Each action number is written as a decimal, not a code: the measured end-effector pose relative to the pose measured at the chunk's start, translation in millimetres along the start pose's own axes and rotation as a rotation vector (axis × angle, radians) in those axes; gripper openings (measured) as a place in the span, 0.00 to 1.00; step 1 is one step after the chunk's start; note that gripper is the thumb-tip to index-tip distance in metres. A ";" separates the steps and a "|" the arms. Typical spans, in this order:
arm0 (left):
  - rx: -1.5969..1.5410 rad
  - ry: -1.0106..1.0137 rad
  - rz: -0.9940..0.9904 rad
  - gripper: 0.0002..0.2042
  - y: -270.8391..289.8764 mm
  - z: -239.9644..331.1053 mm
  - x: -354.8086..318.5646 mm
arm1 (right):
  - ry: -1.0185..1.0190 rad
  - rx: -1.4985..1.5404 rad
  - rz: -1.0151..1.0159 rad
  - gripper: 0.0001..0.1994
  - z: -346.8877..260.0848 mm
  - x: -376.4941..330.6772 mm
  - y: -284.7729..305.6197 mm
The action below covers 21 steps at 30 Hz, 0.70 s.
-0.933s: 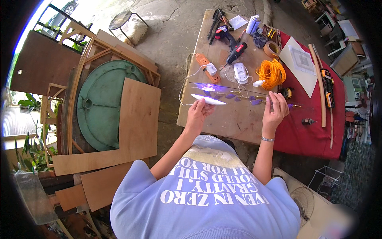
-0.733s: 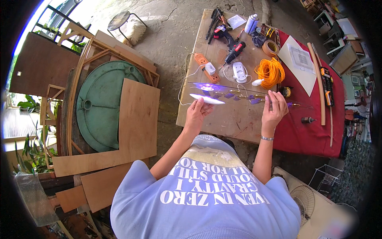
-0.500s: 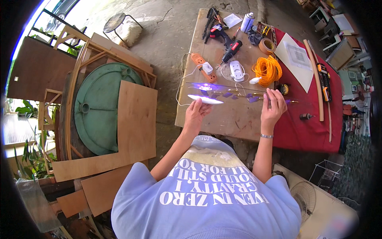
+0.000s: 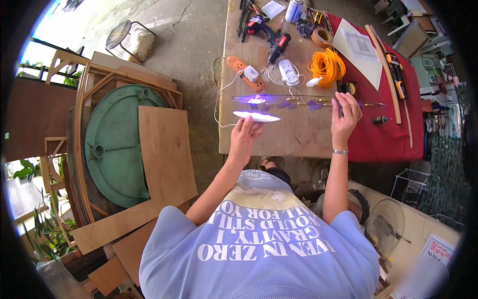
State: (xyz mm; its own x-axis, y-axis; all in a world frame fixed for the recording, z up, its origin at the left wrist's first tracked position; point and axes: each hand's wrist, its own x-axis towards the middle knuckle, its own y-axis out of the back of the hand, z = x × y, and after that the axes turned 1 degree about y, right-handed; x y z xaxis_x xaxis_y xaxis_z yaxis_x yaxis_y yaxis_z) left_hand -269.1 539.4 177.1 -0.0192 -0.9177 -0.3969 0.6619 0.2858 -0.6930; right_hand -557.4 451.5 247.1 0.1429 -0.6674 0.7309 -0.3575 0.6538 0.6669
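Observation:
My left hand [image 4: 242, 142] grips a slim white lamp [image 4: 256, 117] from below, its thumb and fingers closed on it. Violet light glows just beyond the lamp, on a long, narrow clear strip [image 4: 294, 101] that looks like glass, with purple patches along it. Near its right end, the fingertips of my right hand [image 4: 347, 117] pinch this strip. It stretches crosswise over the table [image 4: 234, 144]; whether it touches the tabletop I cannot tell. A white cord [image 4: 217, 107] curves from the lamp's side toward an orange power strip [image 4: 245, 70].
Farther back lie a cordless drill [image 4: 277, 47], a white power strip [image 4: 289, 73], a coil of orange cord [image 4: 326, 69], a tape roll [image 4: 321, 37] and a spray can [image 4: 294, 11]. Red cloth [image 4: 393, 142] covers the right side. Plywood [image 4: 167, 149] and a green round top [image 4: 114, 144] stand left.
My view has shifted, so the table sits higher and farther left in the picture. The strip now lies more level. Both hands keep their holds.

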 end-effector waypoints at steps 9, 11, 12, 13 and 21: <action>-0.002 0.003 -0.019 0.15 -2.9 4.6 -0.9 | -0.012 0.028 0.019 0.13 0.9 0.0 -3.9; 0.017 -0.015 -0.011 0.16 -7.3 4.1 -0.5 | -0.022 0.015 0.018 0.13 1.8 -1.9 -2.4; 0.014 -0.024 0.003 0.16 -9.7 2.3 -0.8 | -0.027 0.009 0.017 0.13 2.5 -2.5 -1.1; 0.016 -0.034 0.016 0.16 -11.3 1.5 -1.1 | -0.033 0.012 0.015 0.13 2.6 -2.0 -1.2; 0.011 -0.069 0.086 0.17 -10.4 -26.1 -1.0 | -0.011 0.086 -0.017 0.13 1.4 2.1 5.6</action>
State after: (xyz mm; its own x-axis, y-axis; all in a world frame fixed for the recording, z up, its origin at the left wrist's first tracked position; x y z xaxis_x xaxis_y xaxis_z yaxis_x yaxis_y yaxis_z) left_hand -295.5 544.5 169.1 0.0898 -0.9068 -0.4119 0.6672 0.3618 -0.6511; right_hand -560.4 453.3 252.2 0.1393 -0.6826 0.7174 -0.4332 0.6095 0.6640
